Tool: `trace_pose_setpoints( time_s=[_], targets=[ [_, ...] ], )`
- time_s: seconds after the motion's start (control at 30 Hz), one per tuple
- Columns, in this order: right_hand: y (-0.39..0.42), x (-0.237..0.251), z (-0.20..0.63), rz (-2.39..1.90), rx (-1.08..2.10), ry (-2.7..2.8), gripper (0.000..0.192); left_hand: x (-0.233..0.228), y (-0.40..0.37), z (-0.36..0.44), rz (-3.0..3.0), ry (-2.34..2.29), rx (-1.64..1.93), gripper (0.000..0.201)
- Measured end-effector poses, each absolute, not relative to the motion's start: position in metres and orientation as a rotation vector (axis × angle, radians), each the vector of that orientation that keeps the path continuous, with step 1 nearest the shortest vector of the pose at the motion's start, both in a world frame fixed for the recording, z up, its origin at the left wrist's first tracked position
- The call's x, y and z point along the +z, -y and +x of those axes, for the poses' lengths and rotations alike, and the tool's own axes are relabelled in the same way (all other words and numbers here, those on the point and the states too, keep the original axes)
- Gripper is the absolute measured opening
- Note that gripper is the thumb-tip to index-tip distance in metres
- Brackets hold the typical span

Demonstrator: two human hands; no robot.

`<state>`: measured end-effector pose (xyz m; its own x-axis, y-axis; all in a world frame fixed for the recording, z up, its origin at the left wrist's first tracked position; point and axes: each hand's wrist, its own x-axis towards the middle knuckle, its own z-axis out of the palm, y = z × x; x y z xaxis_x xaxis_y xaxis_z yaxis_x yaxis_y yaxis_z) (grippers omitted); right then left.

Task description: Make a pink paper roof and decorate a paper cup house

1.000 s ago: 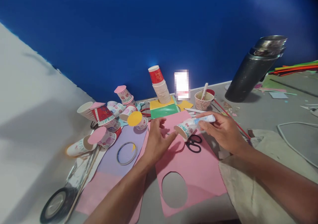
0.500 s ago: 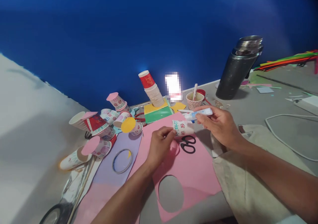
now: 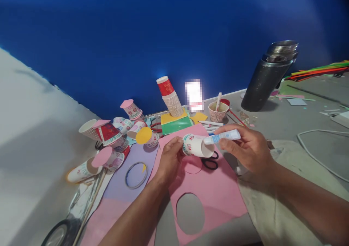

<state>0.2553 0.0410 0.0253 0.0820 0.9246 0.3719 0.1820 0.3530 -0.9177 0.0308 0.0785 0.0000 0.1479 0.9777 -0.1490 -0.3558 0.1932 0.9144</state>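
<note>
Where the worktop (image 3: 166,226) is nearest, it is partly covered by a pink sheet (image 3: 218,202) with a round gap in it, and a rumpled pale cloth (image 3: 275,206) is seen to the right. Farther in, the two hands are held apart, both occupied. A small printed paper cup (image 3: 194,146) is gripped near its base by the left hand (image 3: 170,160), held on its side above the sheet, mouth facing right. A white-and-blue tube (image 3: 215,138), apparently glue, is pinched by the right hand (image 3: 245,147), its tip at the cup's rim; whether contact is made cannot be told. If the tube were pressed too hard, the thin rim could be dented, or the cup twisted out of the light hold. Black-handled scissors (image 3: 210,163) and what looks like a pink disc (image 3: 194,166) lie just below, so stray glue could be dripped on them. Beyond, to the left, a yellow-topped cup (image 3: 144,136) could be knocked by a wide left-hand swing. Farther back, a tall cup stack (image 3: 173,102) appears tilted and could be toppled by a bump.
</note>
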Motion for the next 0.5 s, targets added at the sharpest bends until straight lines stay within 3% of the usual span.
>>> trace_pose_setpoints(
  time_s=[0.5],
  targets=[
    [-0.0317, 0.0296, 0.2522, -1.068, 0.507, 1.621, 0.009, -0.0011, -0.0782, 0.0298, 0.833, -0.857, 1.098, 0.039]
  ],
)
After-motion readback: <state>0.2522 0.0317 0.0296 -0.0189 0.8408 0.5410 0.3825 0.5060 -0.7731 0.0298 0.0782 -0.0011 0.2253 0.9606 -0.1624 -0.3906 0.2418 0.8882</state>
